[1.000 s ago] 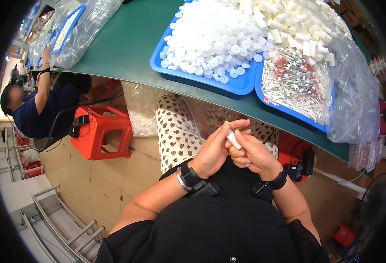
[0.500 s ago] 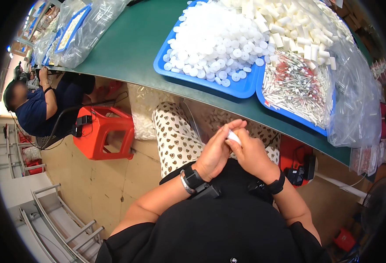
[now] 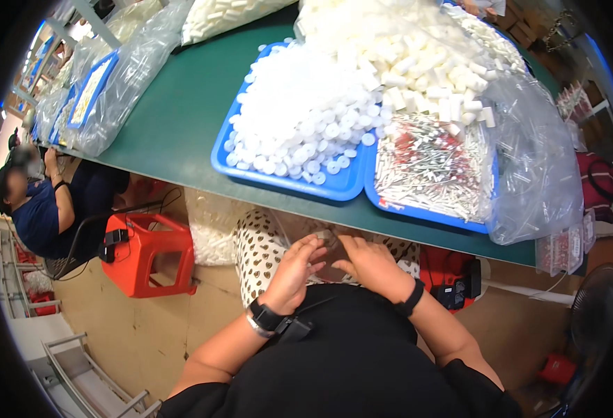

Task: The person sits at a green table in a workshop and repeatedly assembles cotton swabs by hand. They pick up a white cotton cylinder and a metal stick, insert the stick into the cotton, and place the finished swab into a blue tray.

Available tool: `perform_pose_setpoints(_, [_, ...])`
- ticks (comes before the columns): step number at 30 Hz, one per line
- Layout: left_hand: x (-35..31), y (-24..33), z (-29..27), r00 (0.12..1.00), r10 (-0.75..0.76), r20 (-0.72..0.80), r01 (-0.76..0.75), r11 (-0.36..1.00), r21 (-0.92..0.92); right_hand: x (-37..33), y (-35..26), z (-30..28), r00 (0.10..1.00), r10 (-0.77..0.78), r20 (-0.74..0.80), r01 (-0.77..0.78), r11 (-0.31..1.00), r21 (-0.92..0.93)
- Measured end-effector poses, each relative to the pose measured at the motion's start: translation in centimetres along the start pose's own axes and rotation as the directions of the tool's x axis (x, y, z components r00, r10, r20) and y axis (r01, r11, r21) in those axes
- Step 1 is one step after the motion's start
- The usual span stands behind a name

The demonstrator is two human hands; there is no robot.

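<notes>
Head view: in the lower middle of the frame, the left hand (image 3: 294, 268) and right hand (image 3: 370, 263) pinch 1 small clear plastic piece (image 3: 325, 239) over the lap. It looks light, stiff and slippery; fingertips at its ends should hold best.

Both hands sit low over the lap, just under the near edge of the green table (image 3: 181, 118). The left hand (image 3: 294, 268) and the right hand (image 3: 370, 265) are side by side, fingers curled toward a small pale piece (image 3: 326, 237) between them; whether either grips it is unclear. Up on the table, a blue tray (image 3: 289, 182) is heaped with white caps, and another blue tray (image 3: 425, 212) to its right carries thin red-and-white parts. Far left, an orange stool (image 3: 149, 251) stands beside a seated co-worker (image 3: 38, 209).
</notes>
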State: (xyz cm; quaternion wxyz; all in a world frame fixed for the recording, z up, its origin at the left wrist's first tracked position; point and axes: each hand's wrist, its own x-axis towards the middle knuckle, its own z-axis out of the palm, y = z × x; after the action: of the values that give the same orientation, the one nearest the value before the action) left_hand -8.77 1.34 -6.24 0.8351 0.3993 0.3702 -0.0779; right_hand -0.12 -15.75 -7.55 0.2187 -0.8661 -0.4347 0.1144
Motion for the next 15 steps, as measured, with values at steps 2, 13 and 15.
perform_pose_setpoints(2, [-1.1,2.3,0.7,0.979,0.119,0.165,-0.137,0.986,0.097,-0.2,-1.4,-3.8,0.991,-0.079,-0.108,0.09,0.991,0.102])
perform_pose_setpoints(13, [6.1,11.1,6.8,0.338,0.623,0.706,-0.689,-0.347,0.636,4.1,3.7,-13.0,0.925,-0.187,-0.33,-0.026,0.837,-0.547])
perform_pose_setpoints(15, [6.6,11.0,7.4,0.408,0.601,0.687,-0.612,-0.379,0.695,4.1,3.6,-13.0,0.917,-0.223,-0.331,0.012,0.845,-0.535])
